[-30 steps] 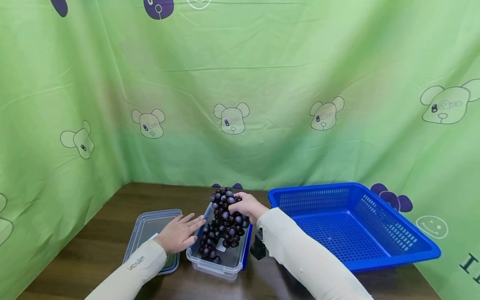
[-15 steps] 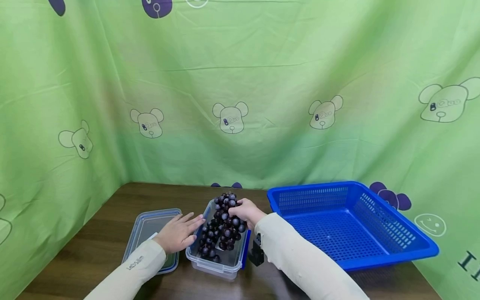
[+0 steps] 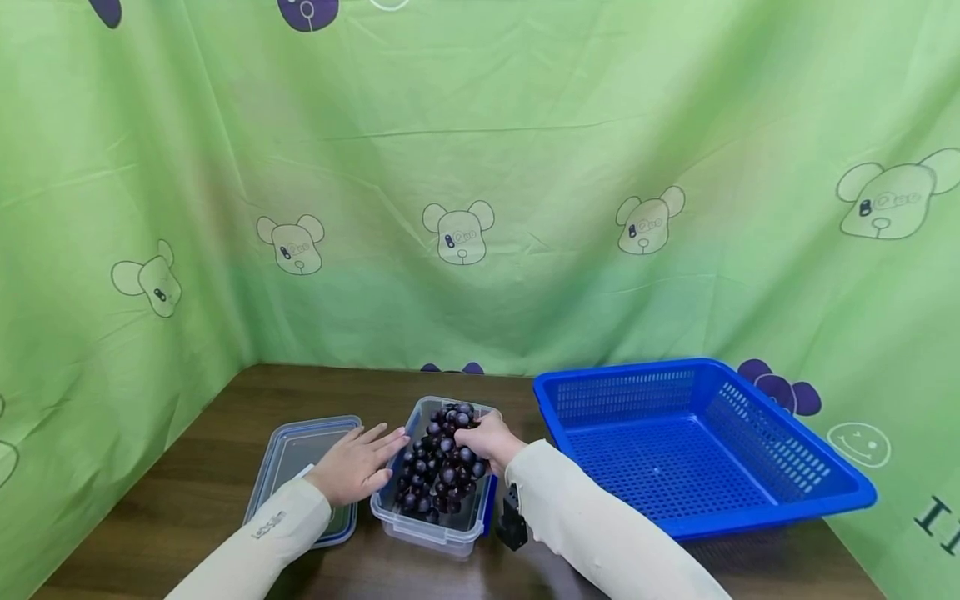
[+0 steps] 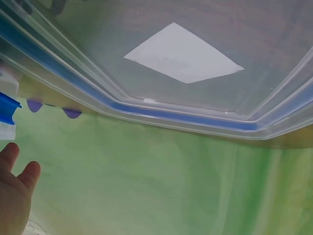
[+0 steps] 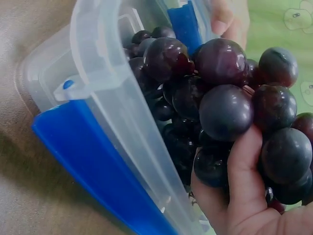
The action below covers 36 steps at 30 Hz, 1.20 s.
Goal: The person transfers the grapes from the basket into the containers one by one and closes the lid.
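In the head view a bunch of dark purple grapes (image 3: 431, 471) lies largely within a clear plastic food container (image 3: 427, 533). The right hand (image 3: 491, 437) grips the upper right part of the bunch at the container's right rim. Seen from the right wrist, the thumb and fingers (image 5: 244, 186) curl among the grapes (image 5: 226, 112), beside the container's wall and its blue latch flap (image 5: 93, 166). The left hand (image 3: 354, 467) spreads its straight fingers, with fingertips right at the container's left rim.
A clear lid (image 3: 296, 446) with a blue seal lies under the left forearm, left of the container; a white label (image 4: 183, 54) shows on it. To the right stands a large blue perforated basket (image 3: 705, 521). Green printed cloth (image 3: 540, 317) hangs behind the brown table (image 3: 202, 467).
The right hand has lowered the grapes, and the bunch's top has sunk from above the container's far rim to inside it. The left hand has stayed at the left rim.
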Each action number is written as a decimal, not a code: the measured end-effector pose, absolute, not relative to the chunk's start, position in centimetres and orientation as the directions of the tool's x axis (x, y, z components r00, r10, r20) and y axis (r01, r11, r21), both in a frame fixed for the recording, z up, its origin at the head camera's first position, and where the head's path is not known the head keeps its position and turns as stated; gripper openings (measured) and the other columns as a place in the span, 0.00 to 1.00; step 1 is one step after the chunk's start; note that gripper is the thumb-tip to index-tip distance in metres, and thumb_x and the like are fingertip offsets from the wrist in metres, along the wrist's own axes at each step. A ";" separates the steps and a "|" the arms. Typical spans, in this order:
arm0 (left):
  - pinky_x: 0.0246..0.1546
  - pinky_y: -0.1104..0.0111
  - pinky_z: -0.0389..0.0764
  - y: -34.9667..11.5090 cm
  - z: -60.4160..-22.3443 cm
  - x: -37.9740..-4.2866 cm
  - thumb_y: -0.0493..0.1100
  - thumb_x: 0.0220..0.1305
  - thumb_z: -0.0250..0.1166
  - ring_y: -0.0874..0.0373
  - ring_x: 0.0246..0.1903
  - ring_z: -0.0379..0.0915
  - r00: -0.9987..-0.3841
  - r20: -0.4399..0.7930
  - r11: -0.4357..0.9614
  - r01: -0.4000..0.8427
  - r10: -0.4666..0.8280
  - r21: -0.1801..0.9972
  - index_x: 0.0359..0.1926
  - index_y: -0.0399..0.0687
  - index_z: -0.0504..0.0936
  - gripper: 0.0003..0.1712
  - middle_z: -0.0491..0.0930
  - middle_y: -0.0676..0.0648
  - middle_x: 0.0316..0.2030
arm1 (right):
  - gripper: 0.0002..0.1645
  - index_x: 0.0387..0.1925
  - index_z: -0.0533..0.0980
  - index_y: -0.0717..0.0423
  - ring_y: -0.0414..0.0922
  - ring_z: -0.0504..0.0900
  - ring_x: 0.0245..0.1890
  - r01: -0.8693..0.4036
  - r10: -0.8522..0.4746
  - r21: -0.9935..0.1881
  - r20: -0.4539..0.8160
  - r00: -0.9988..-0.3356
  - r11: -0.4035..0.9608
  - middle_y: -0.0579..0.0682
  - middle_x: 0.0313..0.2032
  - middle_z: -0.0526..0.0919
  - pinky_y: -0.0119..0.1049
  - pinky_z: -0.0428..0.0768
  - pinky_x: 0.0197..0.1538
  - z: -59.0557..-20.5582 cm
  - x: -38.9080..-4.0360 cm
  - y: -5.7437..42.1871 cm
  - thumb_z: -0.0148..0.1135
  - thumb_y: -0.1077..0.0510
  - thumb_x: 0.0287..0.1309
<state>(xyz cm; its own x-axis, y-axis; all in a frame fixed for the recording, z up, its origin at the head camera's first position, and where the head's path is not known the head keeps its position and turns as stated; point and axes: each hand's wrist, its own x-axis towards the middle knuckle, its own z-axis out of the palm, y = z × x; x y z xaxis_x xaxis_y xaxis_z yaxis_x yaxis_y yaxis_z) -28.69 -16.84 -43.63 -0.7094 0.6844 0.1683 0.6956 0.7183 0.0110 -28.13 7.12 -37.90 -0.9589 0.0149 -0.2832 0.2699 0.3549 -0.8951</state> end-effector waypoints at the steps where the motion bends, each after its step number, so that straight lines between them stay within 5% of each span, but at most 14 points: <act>1: 0.62 0.43 0.61 -16.8 -43.6 -28.7 0.49 0.67 0.48 0.40 0.65 0.61 -0.707 0.170 0.716 0.698 0.687 0.010 0.67 0.42 0.68 0.30 0.67 0.43 0.66 | 0.33 0.55 0.63 0.71 0.49 0.79 0.31 0.272 0.019 -0.894 -0.284 -0.959 0.356 0.59 0.40 0.73 0.44 0.82 0.27 -38.0 -28.1 7.1 0.57 0.65 0.44; 14: 0.62 0.44 0.61 -16.8 -43.4 -28.4 0.48 0.67 0.48 0.40 0.64 0.61 -0.716 0.149 0.724 0.690 0.682 0.002 0.67 0.41 0.68 0.30 0.67 0.43 0.66 | 0.33 0.52 0.58 0.75 0.50 0.74 0.31 0.255 0.026 -0.897 -0.264 -0.964 0.360 0.64 0.44 0.67 0.43 0.79 0.24 -38.5 -27.6 6.7 0.58 0.68 0.43; 27: 0.62 0.43 0.60 -16.8 -43.2 -28.5 0.48 0.67 0.48 0.40 0.64 0.61 -0.712 0.168 0.721 0.693 0.681 0.012 0.67 0.41 0.68 0.30 0.67 0.43 0.66 | 0.39 0.59 0.52 0.76 0.59 0.74 0.42 0.235 -0.050 -0.879 -0.280 -0.959 0.414 0.70 0.51 0.63 0.56 0.79 0.32 -38.1 -27.7 6.5 0.57 0.70 0.46; 36: 0.61 0.43 0.61 -16.9 -43.2 -28.5 0.47 0.67 0.48 0.40 0.64 0.61 -0.710 0.165 0.717 0.697 0.685 0.018 0.67 0.41 0.68 0.30 0.67 0.42 0.65 | 0.11 0.33 0.72 0.67 0.55 0.82 0.25 0.070 -0.149 -0.767 -0.211 -0.966 0.638 0.58 0.31 0.76 0.42 0.82 0.19 -36.9 -27.7 7.3 0.60 0.65 0.44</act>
